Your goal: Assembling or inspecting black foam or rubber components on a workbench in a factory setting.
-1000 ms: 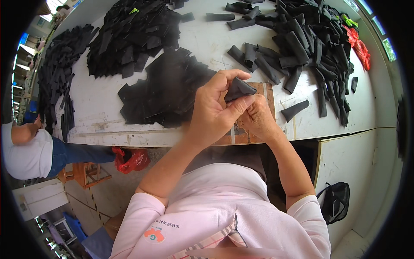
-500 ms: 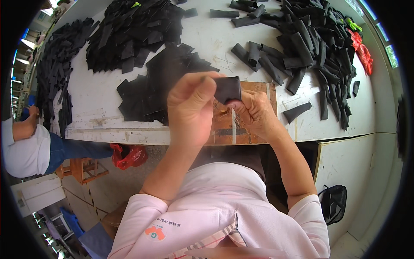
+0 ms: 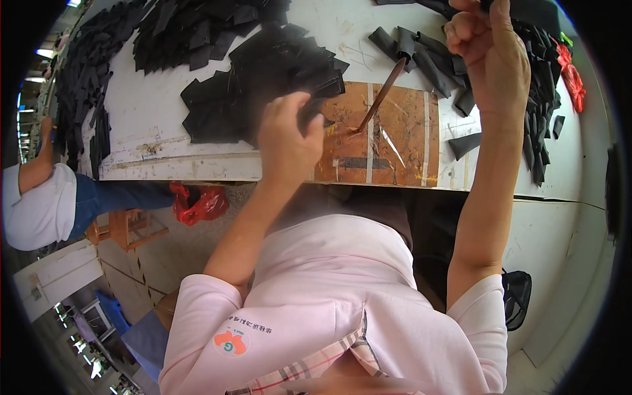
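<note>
Clock from mid-view: right hand at 2, fingers seemingly clamped on a black tube cut by the top edge, over the tube pile; left hand at 11, fingers parted, nothing in them, by the flat stack, contact unclear. Step in hand reads as laying off the tube; next move would call for separating one flat piece, perhaps for the rod leaning toward 1 over the table. Containers: red bag at 9, black bag at 4, contents of both unclear.
</note>
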### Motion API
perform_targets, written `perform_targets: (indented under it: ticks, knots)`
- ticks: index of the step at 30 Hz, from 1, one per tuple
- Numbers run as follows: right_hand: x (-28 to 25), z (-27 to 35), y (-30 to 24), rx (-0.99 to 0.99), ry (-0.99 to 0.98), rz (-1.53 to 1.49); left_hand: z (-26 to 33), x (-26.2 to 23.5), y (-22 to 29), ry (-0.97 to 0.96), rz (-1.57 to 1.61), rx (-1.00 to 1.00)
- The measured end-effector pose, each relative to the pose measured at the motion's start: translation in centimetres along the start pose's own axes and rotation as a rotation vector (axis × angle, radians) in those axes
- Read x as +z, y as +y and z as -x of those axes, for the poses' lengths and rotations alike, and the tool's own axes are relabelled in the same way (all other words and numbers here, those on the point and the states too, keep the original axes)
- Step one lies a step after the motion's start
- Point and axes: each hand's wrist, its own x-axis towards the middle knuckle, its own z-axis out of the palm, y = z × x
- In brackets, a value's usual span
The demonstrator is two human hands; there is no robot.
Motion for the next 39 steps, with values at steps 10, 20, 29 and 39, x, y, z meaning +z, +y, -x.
perform_targets:
  ticks: [10, 20, 29, 39]
  knots:
    - [5.9, 10.0, 6.7, 0.549, 0.276, 0.399, 0.2, 3.0, -4.5, 0.023, -0.438, 0.205]
    - [8.3, 8.6, 8.4, 0.755, 0.456, -0.202, 5.8, -2.1, 0.7, -0.056, 0.006, 0.711]
    - [9.1, 9.9, 8.9, 0.146, 0.435, 0.679, 5.7, -3.2, 2.8, -0.030, 0.740, -0.305]
    - [9.4, 9.3, 10.0, 0.057, 0.372, 0.982, 1.5, -3.7, 2.6, -0.155, 0.797, -0.626]
